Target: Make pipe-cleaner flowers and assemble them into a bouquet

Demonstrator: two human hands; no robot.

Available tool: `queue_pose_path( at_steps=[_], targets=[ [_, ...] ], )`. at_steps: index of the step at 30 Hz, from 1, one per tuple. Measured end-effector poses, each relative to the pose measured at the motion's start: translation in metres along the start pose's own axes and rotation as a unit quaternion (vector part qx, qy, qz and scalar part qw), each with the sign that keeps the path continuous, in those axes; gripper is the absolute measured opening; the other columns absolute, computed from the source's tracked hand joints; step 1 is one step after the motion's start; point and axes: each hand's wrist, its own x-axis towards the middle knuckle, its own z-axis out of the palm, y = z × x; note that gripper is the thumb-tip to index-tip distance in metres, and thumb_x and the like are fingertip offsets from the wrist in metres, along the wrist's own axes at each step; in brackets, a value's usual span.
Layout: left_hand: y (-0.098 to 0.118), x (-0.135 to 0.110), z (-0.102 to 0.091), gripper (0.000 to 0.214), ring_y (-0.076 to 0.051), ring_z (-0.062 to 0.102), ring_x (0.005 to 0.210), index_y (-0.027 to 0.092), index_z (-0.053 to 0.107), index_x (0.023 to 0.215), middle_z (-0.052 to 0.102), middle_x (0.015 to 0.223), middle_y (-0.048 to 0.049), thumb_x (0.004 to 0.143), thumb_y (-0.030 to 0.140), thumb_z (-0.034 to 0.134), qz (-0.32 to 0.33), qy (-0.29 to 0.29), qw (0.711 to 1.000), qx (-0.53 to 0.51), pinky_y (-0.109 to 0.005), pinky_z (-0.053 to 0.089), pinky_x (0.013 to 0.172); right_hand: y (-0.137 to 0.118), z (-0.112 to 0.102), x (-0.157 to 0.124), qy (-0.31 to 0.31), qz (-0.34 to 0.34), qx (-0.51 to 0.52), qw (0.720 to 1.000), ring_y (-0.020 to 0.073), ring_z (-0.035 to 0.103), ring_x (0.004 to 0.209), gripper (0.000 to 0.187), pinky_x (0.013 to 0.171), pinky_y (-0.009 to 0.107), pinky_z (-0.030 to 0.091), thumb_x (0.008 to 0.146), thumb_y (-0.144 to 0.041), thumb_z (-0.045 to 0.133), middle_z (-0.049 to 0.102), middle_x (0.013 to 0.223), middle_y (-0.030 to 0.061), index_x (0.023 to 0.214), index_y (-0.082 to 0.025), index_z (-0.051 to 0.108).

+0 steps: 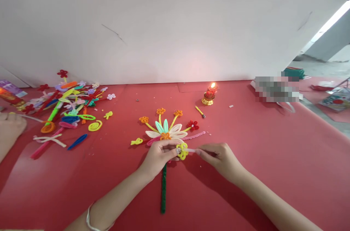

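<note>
My left hand (161, 156) pinches a small yellow pipe-cleaner flower (183, 151) between thumb and fingers. From the right, my right hand (218, 156) grips a thin translucent glue stick (192, 150), its tip at the flower's middle. Just behind my left hand lies a large pipe-cleaner flower (176, 128) with white, mint and pink petals. Orange, red and yellow small blossoms on short stems fan out around it. Its dark green stem (163, 191) runs toward me on the red table, partly hidden by my left hand.
A lit red candle (210, 93) on a gold base stands beyond, near a short yellow stick (200, 112). Many pipe-cleaner pieces (72, 103) are heaped at left, beside another person's hand (12, 127) and a second candle (12, 98). A white board (164, 30) borders the table's back.
</note>
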Motion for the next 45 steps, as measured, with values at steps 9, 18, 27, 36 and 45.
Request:
queue_pose_path(
  at_steps=[9, 18, 27, 36, 45],
  targets=[
    [-0.002, 0.002, -0.001, 0.025, -0.016, 0.066, 0.074, 0.015, 0.069, 0.092, 0.07, 0.091, -0.0068, 0.071, 0.028, 0.069, -0.002, 0.003, 1.0, 0.0, -0.022, 0.055, 0.06, 0.0, 0.0, -0.001, 0.005, -0.025, -0.049, 0.998, 0.0101, 0.037, 0.05, 0.036, 0.049, 0.023, 0.032, 0.087, -0.04, 0.043, 0.053, 0.058, 0.0006, 0.076, -0.019, 0.07],
    [0.0, 0.0, -0.001, 0.025, -0.015, 0.066, 0.073, 0.015, 0.069, 0.092, 0.071, 0.085, -0.0061, 0.07, 0.029, 0.07, -0.007, 0.001, 1.0, -0.009, -0.022, 0.054, 0.06, -0.002, 0.001, -0.004, 0.039, -0.047, -0.035, 0.998, 0.0104, 0.041, 0.05, 0.025, 0.051, 0.023, 0.034, 0.085, -0.034, 0.049, 0.057, 0.059, 0.0012, 0.081, -0.019, 0.069],
    [-0.003, 0.002, -0.001, 0.028, -0.014, 0.065, 0.063, 0.014, 0.069, 0.09, 0.07, 0.076, -0.0045, 0.067, 0.03, 0.073, -0.018, 0.008, 1.0, -0.005, -0.023, 0.054, 0.058, -0.009, 0.004, -0.002, 0.071, 0.084, 0.211, 0.971, 0.0098, 0.035, 0.048, 0.038, 0.047, 0.023, 0.029, 0.089, -0.05, 0.038, 0.048, 0.053, -0.0018, 0.074, -0.019, 0.053],
    [0.003, 0.0, 0.0, 0.029, -0.016, 0.066, 0.065, 0.014, 0.068, 0.09, 0.071, 0.079, -0.0066, 0.068, 0.031, 0.072, -0.024, 0.014, 1.0, -0.012, -0.025, 0.054, 0.059, 0.016, -0.013, 0.014, 0.207, 0.138, 0.276, 0.929, 0.0081, 0.026, 0.048, 0.031, 0.046, 0.023, 0.024, 0.082, -0.044, 0.05, 0.03, 0.058, -0.0068, 0.068, -0.022, 0.033],
    [0.022, 0.001, -0.016, 0.026, -0.015, 0.065, 0.065, 0.013, 0.066, 0.089, 0.069, 0.074, -0.0044, 0.069, 0.029, 0.07, 0.035, 0.069, 0.997, -0.012, -0.025, 0.054, 0.059, 0.019, -0.009, 0.014, 0.117, 0.115, 0.015, 0.986, 0.0131, 0.049, 0.06, 0.011, 0.058, 0.028, 0.039, 0.077, -0.029, 0.049, 0.057, 0.073, -0.0008, 0.076, -0.023, 0.04]
  ],
)
